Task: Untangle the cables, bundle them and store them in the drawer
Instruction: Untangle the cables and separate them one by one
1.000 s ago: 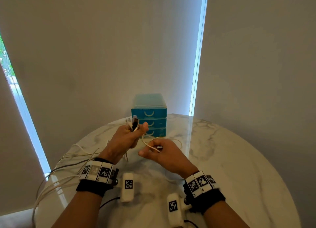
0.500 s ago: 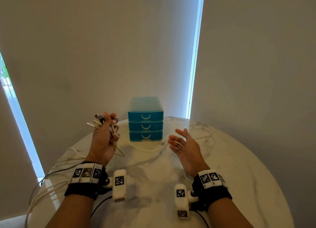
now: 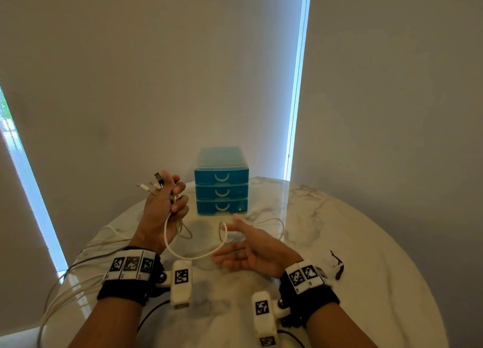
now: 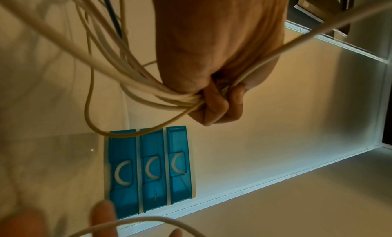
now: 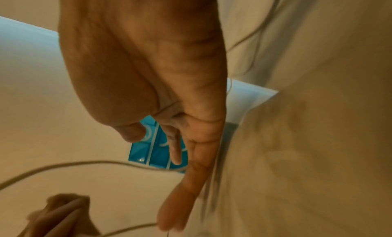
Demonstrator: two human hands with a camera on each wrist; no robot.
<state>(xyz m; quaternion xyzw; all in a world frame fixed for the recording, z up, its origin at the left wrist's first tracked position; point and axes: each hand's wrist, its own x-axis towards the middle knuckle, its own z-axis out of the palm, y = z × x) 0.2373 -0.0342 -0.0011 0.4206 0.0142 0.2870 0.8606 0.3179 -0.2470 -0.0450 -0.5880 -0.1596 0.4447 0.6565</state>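
My left hand [image 3: 167, 206] is raised over the table's left side and grips a bunch of white cables [image 4: 148, 84], their plug ends [image 3: 153, 184] sticking out above the fist. One white cable [image 3: 193, 255] sags from that fist across to my right hand [image 3: 248, 245], which is held flat with straight fingers and the cable looped over its thumb and forefinger. The blue three-drawer unit [image 3: 221, 191] stands behind both hands with all drawers closed. More cable runs hang off the table's left edge.
The round marble table [image 3: 352, 243] stands against pale blinds. A small dark twist tie [image 3: 337, 265] lies to the right of my right wrist. Loose cable lengths [image 3: 68, 290] trail over the left rim.
My left hand lifted the plug ends up and to the left. My right hand let go of its pinch, opened, and swung back toward the middle under the sagging cable.
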